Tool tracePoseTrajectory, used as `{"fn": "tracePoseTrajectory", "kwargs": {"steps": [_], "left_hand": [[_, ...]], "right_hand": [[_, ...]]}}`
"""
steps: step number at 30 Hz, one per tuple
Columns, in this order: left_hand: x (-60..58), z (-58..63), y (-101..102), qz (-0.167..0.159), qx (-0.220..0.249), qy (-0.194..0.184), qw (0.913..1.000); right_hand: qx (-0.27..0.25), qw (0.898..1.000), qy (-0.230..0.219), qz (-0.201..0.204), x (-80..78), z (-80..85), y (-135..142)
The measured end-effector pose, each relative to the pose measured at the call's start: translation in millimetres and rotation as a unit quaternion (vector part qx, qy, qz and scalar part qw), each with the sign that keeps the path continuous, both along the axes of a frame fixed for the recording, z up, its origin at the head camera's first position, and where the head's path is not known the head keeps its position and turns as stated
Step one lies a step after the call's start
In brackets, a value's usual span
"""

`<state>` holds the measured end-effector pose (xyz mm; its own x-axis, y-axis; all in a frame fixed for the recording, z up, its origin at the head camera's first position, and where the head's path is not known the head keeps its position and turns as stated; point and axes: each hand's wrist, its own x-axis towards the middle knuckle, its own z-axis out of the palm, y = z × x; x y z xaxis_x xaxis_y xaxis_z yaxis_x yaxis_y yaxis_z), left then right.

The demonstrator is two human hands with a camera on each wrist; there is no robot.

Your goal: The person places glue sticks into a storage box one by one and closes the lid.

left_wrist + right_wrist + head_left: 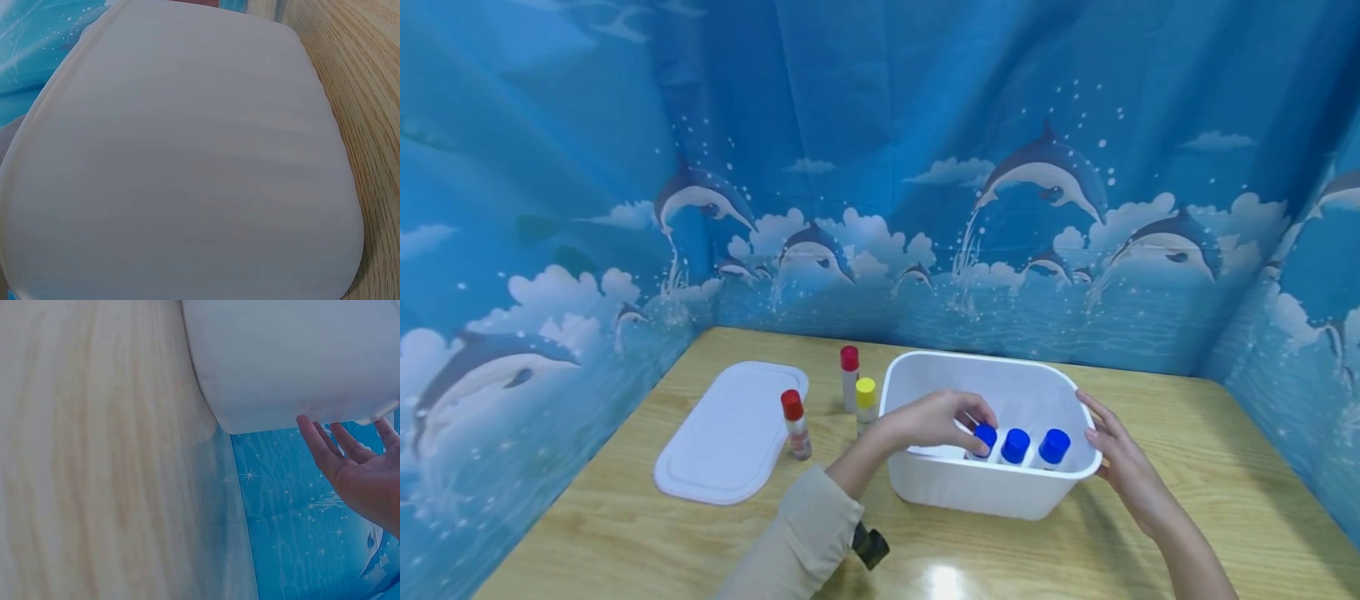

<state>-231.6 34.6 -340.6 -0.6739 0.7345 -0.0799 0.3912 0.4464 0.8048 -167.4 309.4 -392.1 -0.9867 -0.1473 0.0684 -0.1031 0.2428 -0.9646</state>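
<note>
In the head view a white plastic bin stands on the table. Three bottles with blue caps are lined up inside along its near wall: a left one, a middle one and a right one. My left hand reaches over the rim and grips the left bottle by its cap, thumb on the near side. Against the bin's right end, my right hand rests its fingertips at the rim. The right wrist view shows its fingers extended to the bin wall.
Left of the bin stand two red-capped bottles, one farther back and one nearer, plus a yellow-capped bottle. A white lid lies flat on the wooden table. A dolphin-print curtain surrounds the table.
</note>
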Motion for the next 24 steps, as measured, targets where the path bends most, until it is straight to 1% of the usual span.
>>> {"fn": "tracePoseTrajectory", "kwargs": {"steps": [8, 18, 24], "left_hand": [[-1.0, -1.8, -0.7, -0.008, 0.000, 0.015, 0.9999], [0.4, -1.6, -1.0, -0.008, -0.002, 0.008, 0.9999], [0.4, -1.1, -0.8, -0.009, 0.001, 0.006, 0.9999]], "right_hand": [[0.004, 1.000, -0.005, -0.003, -0.2, 0.6, -0.1], [0.000, 1.000, -0.010, -0.005, -0.8, 1.4, -1.0], [0.000, 1.000, -0.005, -0.001, -0.1, 1.4, -1.0]]}}
